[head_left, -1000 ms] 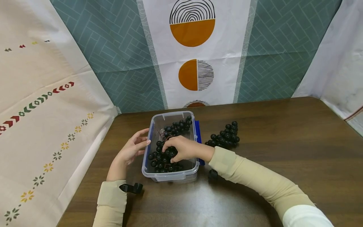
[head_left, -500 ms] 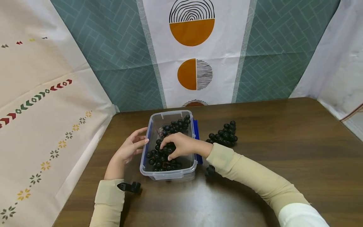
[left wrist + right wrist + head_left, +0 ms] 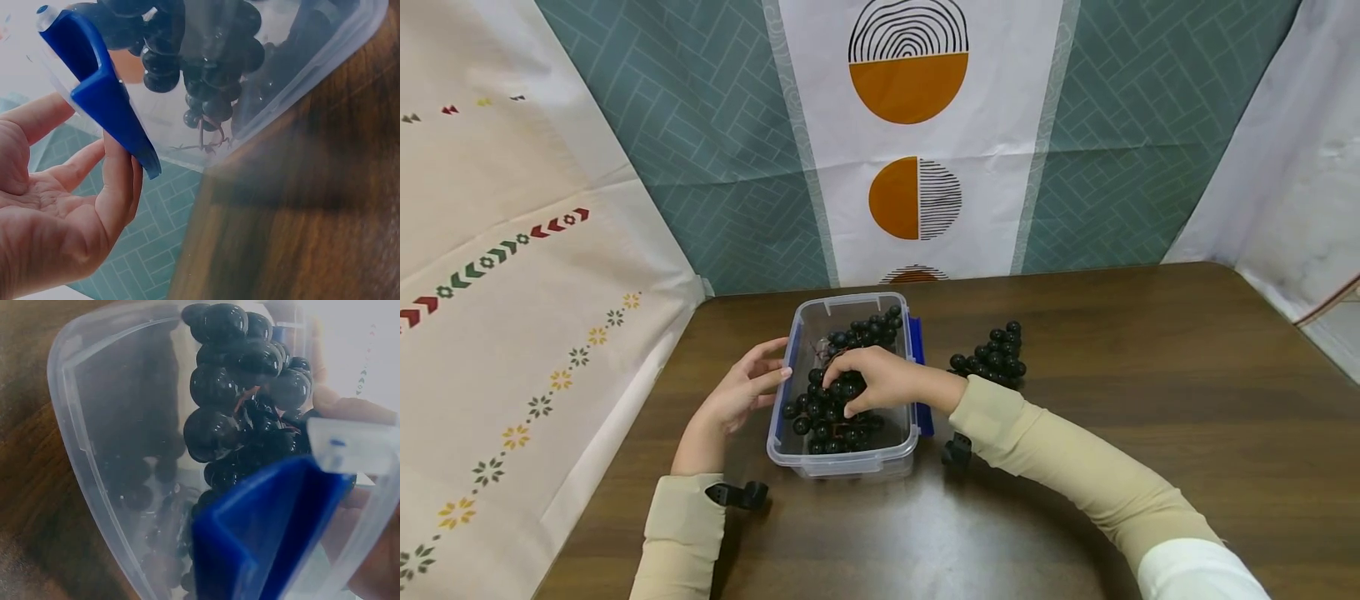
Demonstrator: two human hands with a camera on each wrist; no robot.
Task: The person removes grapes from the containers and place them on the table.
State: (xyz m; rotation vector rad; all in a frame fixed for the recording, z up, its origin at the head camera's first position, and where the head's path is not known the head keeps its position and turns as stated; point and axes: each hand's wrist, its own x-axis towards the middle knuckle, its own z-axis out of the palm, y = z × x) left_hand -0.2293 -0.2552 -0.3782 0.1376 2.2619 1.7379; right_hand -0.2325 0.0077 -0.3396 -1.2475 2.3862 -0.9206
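A bunch of dark grapes (image 3: 823,431) is lying in the near end of a clear box (image 3: 850,461), seeming light, slippery and loosely jointed, probably best held round its middle. The right hand (image 3: 883,382) is gripping it between curved thumb and fingers; the left hand (image 3: 741,393) is resting spread fingers against the box's left side.

1. Texts, labels, brands, numbers: none readable in any view.
2. Chevrons (image 3: 472,271) in red and green run across the pale cloth (image 3: 490,350) (sign-like, yet only ornament).
3. Orange-and-striped discs (image 3: 910,87) on the white panel (image 3: 1000,208): pattern, without lettering.
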